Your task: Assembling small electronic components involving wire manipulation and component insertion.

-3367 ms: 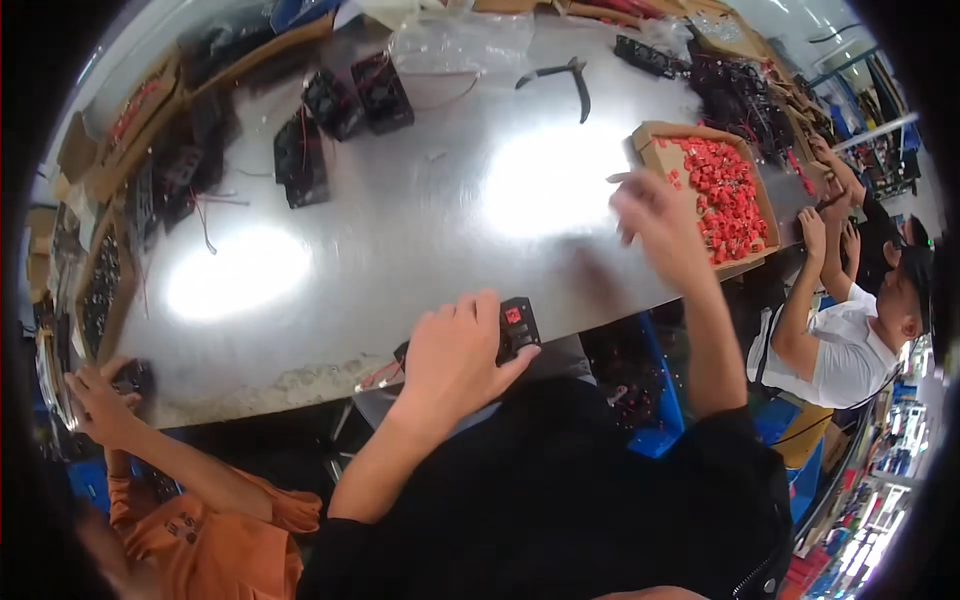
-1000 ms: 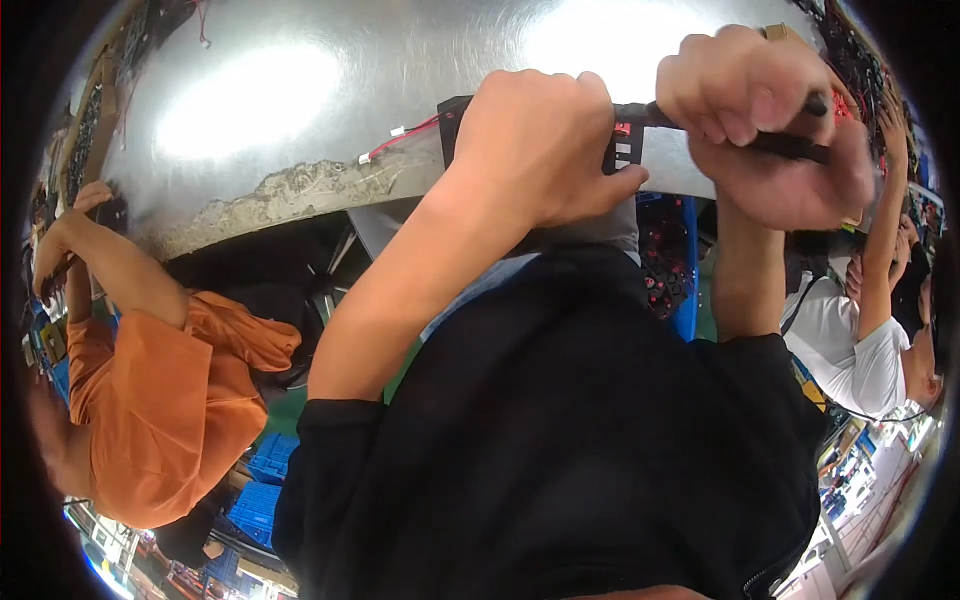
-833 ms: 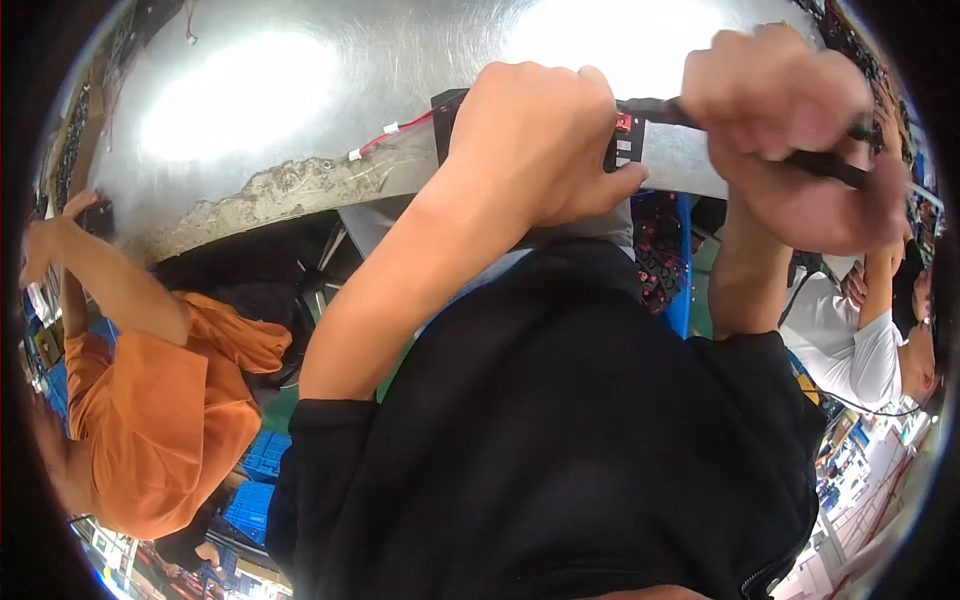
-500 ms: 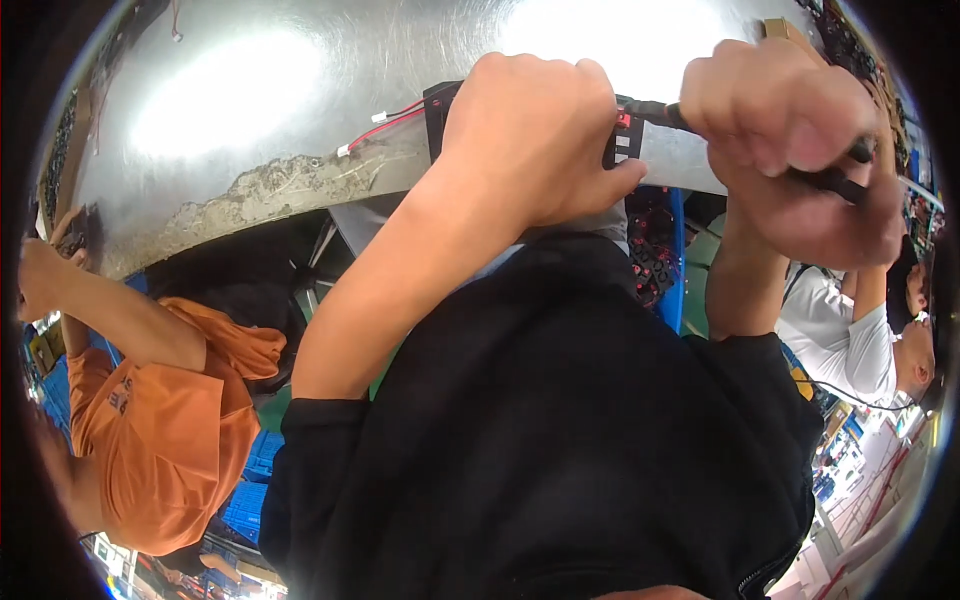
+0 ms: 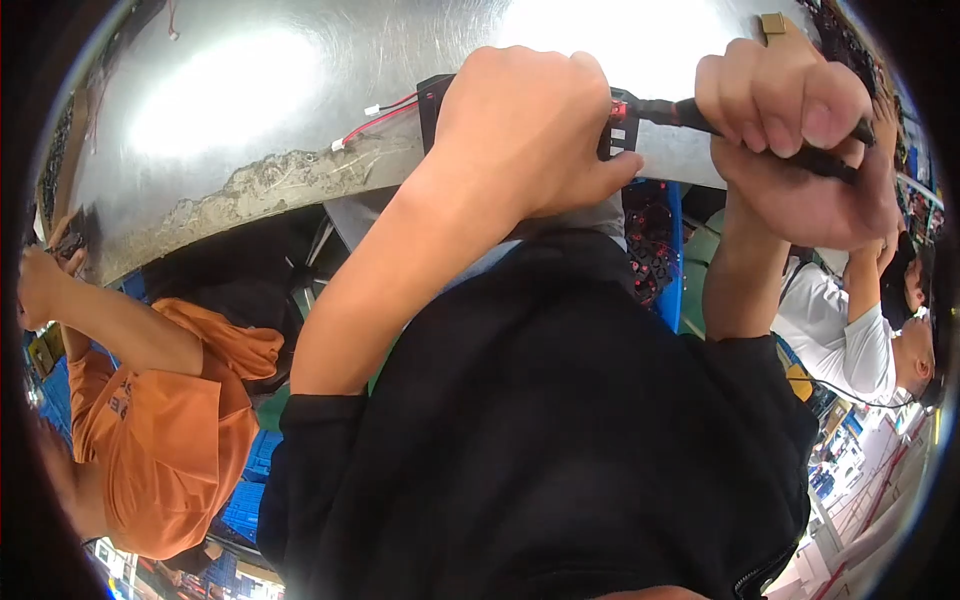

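Observation:
My left hand (image 5: pixel 530 125) is closed over a black flat case (image 5: pixel 428 110) at the table's front edge and covers most of it. Red and black wires (image 5: pixel 385 116) with white plugs come out of the case's left end. My right hand (image 5: pixel 800 140) grips a black, slim-shafted tool (image 5: pixel 675 112) that looks like a screwdriver. Its tip reaches a small red part (image 5: pixel 619 108) at the right end of the case, beside my left knuckles. Whether the tip sits in the red part I cannot tell.
The metal table (image 5: pixel 300 110) has a worn, chipped front edge. Below it, a blue bin (image 5: pixel 674 255) holds dark parts with red wires. A person in an orange shirt (image 5: pixel 170 440) works at left; another in white (image 5: pixel 835 330) is at right. A small cardboard piece (image 5: pixel 773 23) lies at the far right.
My right hand, blurred before, shows more sharply and has shifted slightly up and right with the tool. My left hand and the case have moved a little left in the picture.

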The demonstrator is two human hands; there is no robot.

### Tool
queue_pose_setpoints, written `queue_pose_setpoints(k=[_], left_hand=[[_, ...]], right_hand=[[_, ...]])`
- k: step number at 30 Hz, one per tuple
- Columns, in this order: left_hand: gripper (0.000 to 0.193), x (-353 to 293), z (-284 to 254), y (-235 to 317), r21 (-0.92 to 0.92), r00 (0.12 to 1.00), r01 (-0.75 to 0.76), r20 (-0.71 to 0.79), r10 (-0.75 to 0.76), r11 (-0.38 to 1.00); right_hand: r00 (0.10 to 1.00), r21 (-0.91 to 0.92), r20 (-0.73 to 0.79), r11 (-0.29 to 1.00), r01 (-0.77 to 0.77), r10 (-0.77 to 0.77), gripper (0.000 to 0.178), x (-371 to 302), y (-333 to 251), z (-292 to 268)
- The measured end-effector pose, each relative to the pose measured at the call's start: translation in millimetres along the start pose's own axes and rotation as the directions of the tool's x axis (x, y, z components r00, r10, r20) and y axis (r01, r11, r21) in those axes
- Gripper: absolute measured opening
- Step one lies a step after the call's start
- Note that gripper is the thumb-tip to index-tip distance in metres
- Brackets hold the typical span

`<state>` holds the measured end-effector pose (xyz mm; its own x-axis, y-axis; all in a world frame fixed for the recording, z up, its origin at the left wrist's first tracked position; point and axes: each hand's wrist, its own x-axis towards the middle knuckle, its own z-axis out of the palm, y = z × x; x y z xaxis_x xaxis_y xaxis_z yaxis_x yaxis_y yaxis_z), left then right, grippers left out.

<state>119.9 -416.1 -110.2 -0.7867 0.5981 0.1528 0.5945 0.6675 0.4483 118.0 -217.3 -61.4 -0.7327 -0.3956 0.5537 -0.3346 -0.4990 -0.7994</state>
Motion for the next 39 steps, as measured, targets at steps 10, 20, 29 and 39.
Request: queue_pose_setpoints(k=[10,20,29,39], left_hand=[[0.055,1.7,-1.0,0.1,-0.022,1.000,-0.020,-0.001,0.020,1.000],[0.057,2.3,-3.6,-0.3,0.021,0.998,0.016,0.056,-0.017,1.000],[0.054,3.4,-4.7,-2.9,0.042,0.997,-0.029,0.070,0.026,0.999],[0.058,11.1,-10.1,-2.3,0.101,0.982,-0.060,0.186,0.040,0.993]], right_hand=[[0.989,-0.128,0.087,0.986,-0.108,0.120,0.045,6.8,-19.0,-15.6],[0.882,-0.867,-0.294,0.286,-0.408,0.369,0.036,-22.9,-4.4,16.8],[0.901,-0.912,-0.141,0.300,-0.279,0.410,0.021,-27.2,17.5,5.3],[0.915,-0.920,-0.079,0.324,-0.220,0.396,0.028,-32.1,18.4,-2.5]])
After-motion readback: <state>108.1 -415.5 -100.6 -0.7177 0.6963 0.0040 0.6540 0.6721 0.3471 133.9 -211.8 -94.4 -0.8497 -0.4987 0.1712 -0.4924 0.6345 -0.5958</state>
